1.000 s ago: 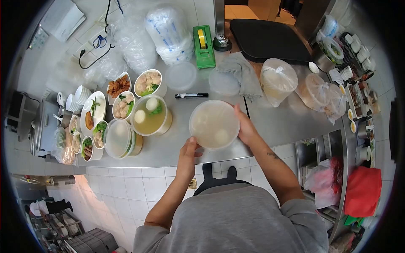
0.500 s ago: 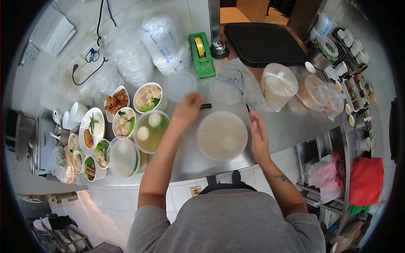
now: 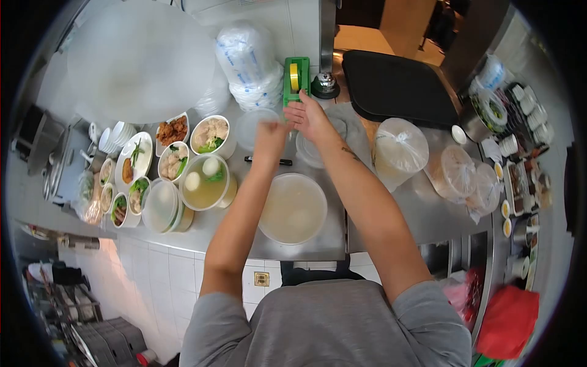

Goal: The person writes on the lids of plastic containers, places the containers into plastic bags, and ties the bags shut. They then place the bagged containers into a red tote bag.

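My left hand [image 3: 274, 136] is smeared by motion beside a translucent round lid [image 3: 252, 125]. Its fingers look curled, but whether they hold anything I cannot make out. Close to it, my right hand [image 3: 307, 116] is open with fingers stretched leftward, in front of the green tape dispenser [image 3: 296, 98] with its yellow roll. Below my forearms stands a round tub of cloudy liquid [image 3: 293, 209]. A black pen [image 3: 284, 162] lies behind it, partly hidden by my left forearm. To the left is a tub of clear broth [image 3: 208, 182] with pale balls and greens.
Bowls of food [image 3: 212, 136], a white plate [image 3: 142, 158] and stacked lidded tubs [image 3: 162, 208] fill the left. Tied bags [image 3: 398, 153] sit on the right, below a black tray [image 3: 397, 85]. A large pale round blur [image 3: 140, 61] hides the upper left.
My right hand has moved left and up from beside the tub of cloudy liquid to near my left hand. The view has shifted. A pale round blur now covers the plastic bags.
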A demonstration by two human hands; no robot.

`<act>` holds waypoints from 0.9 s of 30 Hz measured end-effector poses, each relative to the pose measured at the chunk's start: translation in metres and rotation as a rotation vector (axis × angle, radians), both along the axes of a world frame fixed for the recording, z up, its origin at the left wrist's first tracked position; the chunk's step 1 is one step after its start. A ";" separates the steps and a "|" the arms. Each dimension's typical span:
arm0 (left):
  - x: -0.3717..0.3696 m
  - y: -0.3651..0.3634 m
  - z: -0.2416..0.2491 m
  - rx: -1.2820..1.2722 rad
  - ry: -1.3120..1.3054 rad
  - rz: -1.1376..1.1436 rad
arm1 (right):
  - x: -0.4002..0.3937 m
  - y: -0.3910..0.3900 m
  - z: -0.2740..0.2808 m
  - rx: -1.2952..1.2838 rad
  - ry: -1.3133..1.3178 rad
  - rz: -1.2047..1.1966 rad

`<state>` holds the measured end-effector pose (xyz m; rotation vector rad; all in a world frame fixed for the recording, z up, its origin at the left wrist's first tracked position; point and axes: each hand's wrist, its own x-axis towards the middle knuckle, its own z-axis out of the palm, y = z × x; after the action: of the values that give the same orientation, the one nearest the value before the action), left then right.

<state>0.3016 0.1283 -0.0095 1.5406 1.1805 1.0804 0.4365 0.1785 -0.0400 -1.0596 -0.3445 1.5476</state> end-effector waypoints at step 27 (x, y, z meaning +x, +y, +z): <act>-0.047 -0.157 -0.001 -0.138 -0.007 0.007 | -0.032 0.062 -0.053 -0.085 -0.795 -0.613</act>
<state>0.2541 -0.0286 -0.0108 1.4259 1.2304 0.9878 0.4044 0.2406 -0.0932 -1.6411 -0.4346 0.5572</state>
